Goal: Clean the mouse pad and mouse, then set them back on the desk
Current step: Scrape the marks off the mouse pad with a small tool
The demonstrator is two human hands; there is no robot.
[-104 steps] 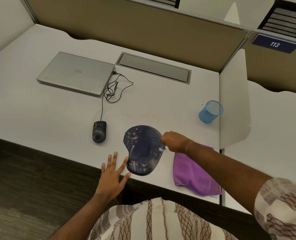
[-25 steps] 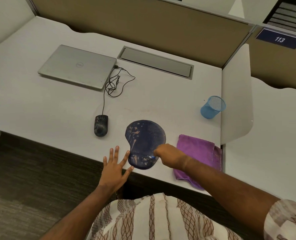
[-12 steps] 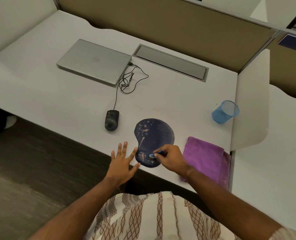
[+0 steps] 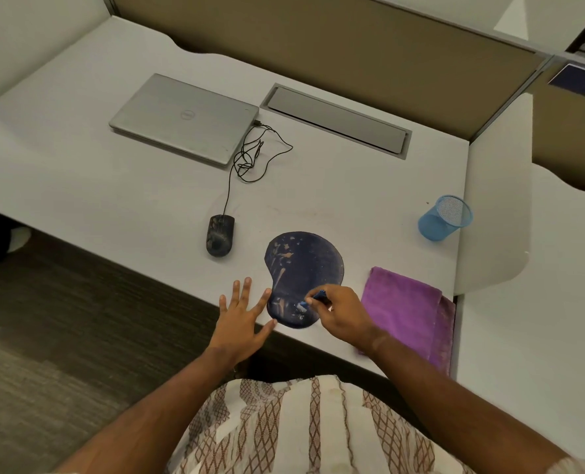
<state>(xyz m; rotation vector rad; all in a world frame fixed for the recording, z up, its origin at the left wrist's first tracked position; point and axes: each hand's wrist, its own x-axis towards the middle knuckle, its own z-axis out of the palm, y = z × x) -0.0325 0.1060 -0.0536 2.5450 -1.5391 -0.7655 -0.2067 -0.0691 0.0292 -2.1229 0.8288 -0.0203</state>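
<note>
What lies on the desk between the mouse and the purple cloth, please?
In the head view, the mouse pad lies between the mouse and the purple cloth; the right hand pinches a small blue tool over its near end.

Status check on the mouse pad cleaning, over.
Left hand spread flat beside mouse pad. Right hand pinches small blue tool on pad's near end. Mouse untouched.

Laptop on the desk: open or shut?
Shut. The laptop lies flat, lid down, logo facing up; no screen or keys show.
</note>
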